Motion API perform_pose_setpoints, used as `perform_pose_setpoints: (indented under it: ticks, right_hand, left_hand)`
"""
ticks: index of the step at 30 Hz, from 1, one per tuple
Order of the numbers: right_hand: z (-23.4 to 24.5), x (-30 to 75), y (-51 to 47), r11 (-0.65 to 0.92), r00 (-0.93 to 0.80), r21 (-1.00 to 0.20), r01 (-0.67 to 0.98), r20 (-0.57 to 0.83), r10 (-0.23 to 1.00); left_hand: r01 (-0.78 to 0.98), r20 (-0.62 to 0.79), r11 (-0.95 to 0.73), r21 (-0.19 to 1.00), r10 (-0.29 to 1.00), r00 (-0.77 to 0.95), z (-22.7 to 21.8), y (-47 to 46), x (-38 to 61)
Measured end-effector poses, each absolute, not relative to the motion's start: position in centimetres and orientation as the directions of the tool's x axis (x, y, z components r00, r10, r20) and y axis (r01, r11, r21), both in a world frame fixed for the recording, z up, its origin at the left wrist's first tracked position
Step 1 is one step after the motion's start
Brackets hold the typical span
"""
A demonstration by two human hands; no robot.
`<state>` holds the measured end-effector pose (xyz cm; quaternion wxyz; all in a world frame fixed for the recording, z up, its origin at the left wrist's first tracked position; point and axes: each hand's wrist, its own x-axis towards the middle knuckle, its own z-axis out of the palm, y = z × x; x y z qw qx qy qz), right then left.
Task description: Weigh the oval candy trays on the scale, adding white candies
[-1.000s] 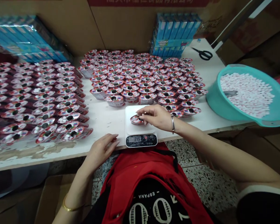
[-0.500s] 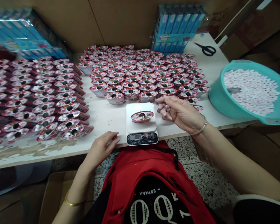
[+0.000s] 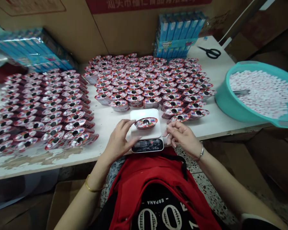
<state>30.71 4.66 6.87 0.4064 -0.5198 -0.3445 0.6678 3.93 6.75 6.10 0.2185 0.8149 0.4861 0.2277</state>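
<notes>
A red-and-white, oval-topped packet with a hole in its top (image 3: 150,123) stands on the flat white digital scale (image 3: 148,134); weighing looks under way, the readout too blurred to trust. The left hand (image 3: 119,139) has thumb and fingers spread, fingertips at the packet's left end, contact unclear. The right hand (image 3: 183,139) is curled beside the scale; I cannot tell whether it holds anything. Similar packets stand in a middle group (image 3: 151,93) and in left-hand rows (image 3: 75,125); which are finished cannot be told, though all visible holes look uncovered. The worn white tabletop (image 3: 105,118) also carries a turquoise plastic basin (image 3: 240,111) of small white pieces (image 3: 261,92), black-handled scissors (image 3: 212,53) and upright blue boxes (image 3: 179,35). Brown cardboard (image 3: 124,28) stands behind; the floor (image 3: 201,182) is speckled.
</notes>
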Motion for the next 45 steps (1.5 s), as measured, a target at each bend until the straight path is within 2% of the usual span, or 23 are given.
perform_pose_setpoints:
  ticks: [3,7,9,13,15,18,24,30,34,39,41,45]
  right_hand:
    - [6.3,29.4,4.6,-0.456,-0.148,-0.833,-0.313,-0.431,0.89]
    - [5.2,27.3,4.5,-0.532,-0.231,-0.661,-0.529,-0.491,0.84]
    - [4.8,26.4,4.4,-0.547,-0.246,-0.565,-0.618,-0.522,0.817]
    - [4.8,25.0,4.8,-0.543,-0.264,-0.41,-0.733,-0.565,0.782]
    - [5.1,24.6,5.2,-0.533,-0.257,-0.359,-0.766,-0.589,0.766]
    - [5.5,24.2,5.8,-0.533,-0.263,-0.312,-0.786,-0.612,0.746]
    - [6.3,24.0,5.5,-0.555,-0.303,-0.324,-0.766,-0.579,0.757]
    - [6.1,23.9,5.5,-0.577,-0.343,-0.31,-0.756,-0.563,0.752]
    - [5.7,24.0,5.6,-0.58,-0.344,-0.313,-0.752,-0.564,0.75]
    - [5.5,24.9,5.5,-0.544,-0.314,-0.432,-0.719,-0.496,0.809]
    - [5.4,25.4,5.4,-0.554,-0.331,-0.458,-0.695,-0.481,0.812]
    - [5.2,25.9,5.5,-0.565,-0.295,-0.474,-0.675,-0.53,0.795]
  left_hand:
    - [0.679,0.25,-0.503,0.535,0.862,0.442,5.2,8.3,5.8]
    - [0.663,0.296,-0.566,0.489,0.823,0.484,4.2,9.8,7.4]
    - [0.669,0.35,-0.635,0.387,0.772,0.53,4.7,9.8,7.8]
    - [0.681,0.453,-0.726,0.096,0.641,0.62,6.7,9.4,8.1]
    - [0.688,0.454,-0.725,0.022,0.621,0.639,7.0,9.3,8.0]
    - [0.7,0.458,-0.714,-0.02,0.615,0.641,6.8,9.3,7.6]
    - [0.715,0.598,-0.697,-0.055,0.55,0.583,8.3,8.5,7.1]
    - [0.721,0.549,-0.689,-0.076,0.575,0.607,7.0,9.0,6.9]
    - [0.727,0.505,-0.687,0.012,0.631,0.588,5.9,9.1,6.8]
    - [0.729,0.457,-0.664,0.167,0.707,0.539,5.4,9.2,6.8]
    - [0.72,0.446,-0.677,0.152,0.697,0.561,5.1,9.2,6.9]
    - [0.687,0.471,-0.726,0.024,0.615,0.633,4.9,9.1,7.1]
